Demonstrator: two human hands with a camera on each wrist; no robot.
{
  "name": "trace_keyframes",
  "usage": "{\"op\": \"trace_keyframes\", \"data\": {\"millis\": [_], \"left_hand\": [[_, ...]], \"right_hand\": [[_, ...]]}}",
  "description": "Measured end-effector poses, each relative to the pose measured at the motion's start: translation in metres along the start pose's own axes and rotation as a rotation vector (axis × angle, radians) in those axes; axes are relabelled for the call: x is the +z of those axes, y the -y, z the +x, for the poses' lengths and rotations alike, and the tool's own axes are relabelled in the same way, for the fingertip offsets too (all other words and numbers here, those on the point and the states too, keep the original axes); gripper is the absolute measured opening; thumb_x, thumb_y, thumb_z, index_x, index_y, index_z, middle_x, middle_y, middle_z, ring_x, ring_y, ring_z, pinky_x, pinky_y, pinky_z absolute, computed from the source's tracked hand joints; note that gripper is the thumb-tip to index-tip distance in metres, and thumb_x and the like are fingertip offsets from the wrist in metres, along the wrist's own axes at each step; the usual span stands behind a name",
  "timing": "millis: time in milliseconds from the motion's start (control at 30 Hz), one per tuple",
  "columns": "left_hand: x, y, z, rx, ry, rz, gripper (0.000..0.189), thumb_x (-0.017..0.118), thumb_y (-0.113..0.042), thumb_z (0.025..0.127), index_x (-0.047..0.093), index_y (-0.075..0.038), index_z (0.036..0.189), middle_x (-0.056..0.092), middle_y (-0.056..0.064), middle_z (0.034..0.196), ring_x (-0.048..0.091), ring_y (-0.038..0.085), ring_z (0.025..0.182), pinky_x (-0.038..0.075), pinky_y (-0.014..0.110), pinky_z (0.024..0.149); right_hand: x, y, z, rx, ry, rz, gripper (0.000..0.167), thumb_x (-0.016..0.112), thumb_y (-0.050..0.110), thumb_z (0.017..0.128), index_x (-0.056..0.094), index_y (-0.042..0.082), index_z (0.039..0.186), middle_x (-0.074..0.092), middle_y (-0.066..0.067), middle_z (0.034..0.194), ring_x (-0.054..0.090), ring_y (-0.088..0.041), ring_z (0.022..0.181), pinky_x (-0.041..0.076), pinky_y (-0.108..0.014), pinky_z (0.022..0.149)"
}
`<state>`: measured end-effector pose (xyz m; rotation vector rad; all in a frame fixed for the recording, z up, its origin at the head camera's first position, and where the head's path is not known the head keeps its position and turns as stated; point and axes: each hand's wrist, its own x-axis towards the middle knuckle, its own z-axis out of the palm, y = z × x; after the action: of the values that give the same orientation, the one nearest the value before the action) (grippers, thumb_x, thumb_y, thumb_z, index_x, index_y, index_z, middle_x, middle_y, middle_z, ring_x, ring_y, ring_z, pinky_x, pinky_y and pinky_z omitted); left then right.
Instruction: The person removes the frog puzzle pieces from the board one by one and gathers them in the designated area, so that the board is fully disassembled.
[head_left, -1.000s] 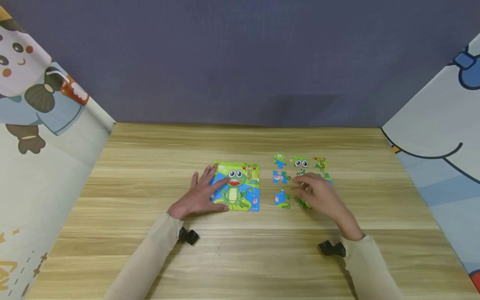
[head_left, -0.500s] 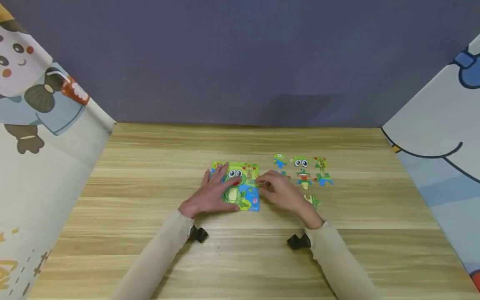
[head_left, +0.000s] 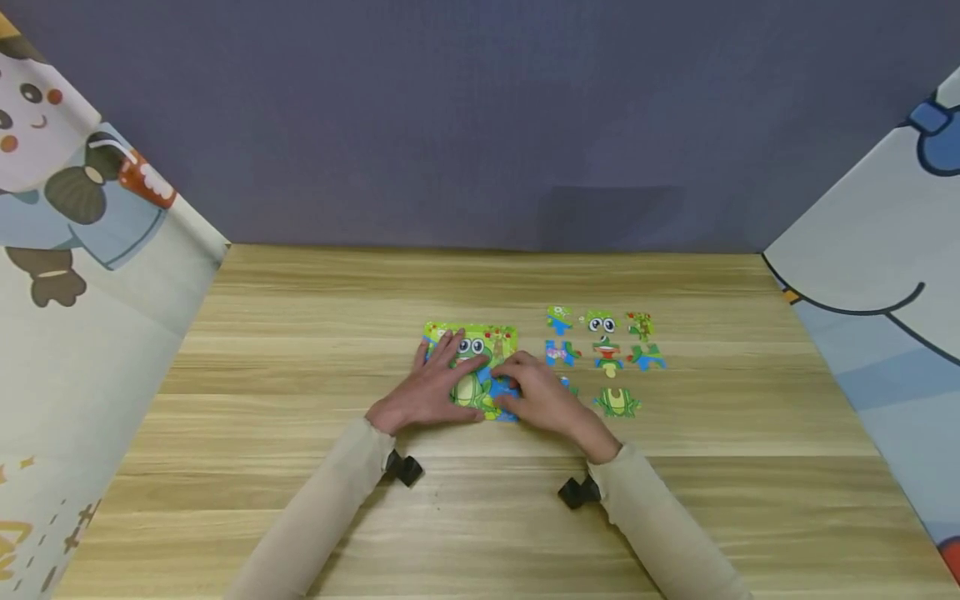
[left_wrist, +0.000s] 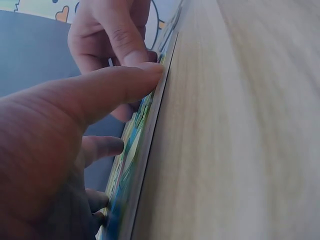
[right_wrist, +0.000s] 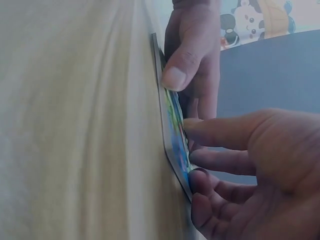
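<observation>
A square puzzle board [head_left: 508,343] printed with a green frog lies flat on the table. My left hand [head_left: 431,392] rests across its left side with fingers spread; in the left wrist view the left thumb [left_wrist: 145,75] lies along the board's near edge. At the right side of the board, my right hand [head_left: 543,396] pinches a puzzle piece between curled fingers and thumb, low over the printed surface. The piece itself is mostly covered by the fingers [right_wrist: 220,162] in the right wrist view. My two hands are close together over the picture.
Several loose frog puzzle pieces lie in rows right of the board, including an eyes piece [head_left: 602,323], a mouth piece [head_left: 607,357] and a belly piece [head_left: 618,403]. One piece [head_left: 570,388] is partly hidden by my right hand. A dark wall [head_left: 480,125] stands behind the wooden table [head_left: 480,517].
My right hand has moved left from the loose pieces onto the right side of the board. My left hand has shifted slightly right across the board, fingers still spread.
</observation>
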<state>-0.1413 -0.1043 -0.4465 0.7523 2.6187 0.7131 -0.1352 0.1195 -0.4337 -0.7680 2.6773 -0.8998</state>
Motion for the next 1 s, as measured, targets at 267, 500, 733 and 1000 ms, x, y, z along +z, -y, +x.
{"op": "trace_keyframes", "data": {"millis": [267,500,733,1000], "left_hand": [[0.0017,0.0029,0.0026,-0.009,0.007,0.007,0.085,0.072,-0.055,0.085,0.038,-0.023,0.156,0.0,0.017,0.17,-0.007,0.036,0.159,-0.009,0.064,0.124],[0.0009,0.0013,0.0018,-0.017,0.017,0.024,0.086,0.072,-0.056,0.085,0.036,-0.024,0.156,-0.002,0.016,0.17,-0.007,0.036,0.159,-0.01,0.063,0.124],[0.0007,0.002,0.0023,-0.02,0.021,0.031,0.087,0.071,-0.057,0.084,0.035,-0.025,0.157,-0.003,0.016,0.17,-0.008,0.035,0.159,-0.01,0.064,0.124],[0.0017,0.0035,0.0032,-0.02,0.021,0.033,0.087,0.072,-0.056,0.084,0.035,-0.024,0.157,-0.002,0.016,0.17,-0.007,0.036,0.159,-0.009,0.064,0.124]], "right_hand": [[0.0043,0.0012,0.0003,0.054,0.028,-0.013,0.046,0.078,0.021,0.087,0.066,0.006,0.129,0.058,-0.013,0.125,0.061,-0.026,0.11,0.054,-0.045,0.096],[0.0044,0.002,0.0022,0.097,0.042,-0.02,0.063,0.079,0.022,0.087,0.054,0.001,0.141,0.055,-0.015,0.126,0.058,-0.024,0.106,0.054,-0.044,0.095],[0.0041,0.0026,0.0034,0.099,0.055,-0.03,0.055,0.079,0.023,0.087,0.061,0.003,0.135,0.054,-0.014,0.124,0.056,-0.02,0.1,0.054,-0.041,0.09],[0.003,0.0039,0.0033,0.122,0.051,0.002,0.05,0.08,0.022,0.086,0.062,0.006,0.129,0.055,-0.012,0.122,0.052,-0.016,0.09,0.049,-0.032,0.078]]}}
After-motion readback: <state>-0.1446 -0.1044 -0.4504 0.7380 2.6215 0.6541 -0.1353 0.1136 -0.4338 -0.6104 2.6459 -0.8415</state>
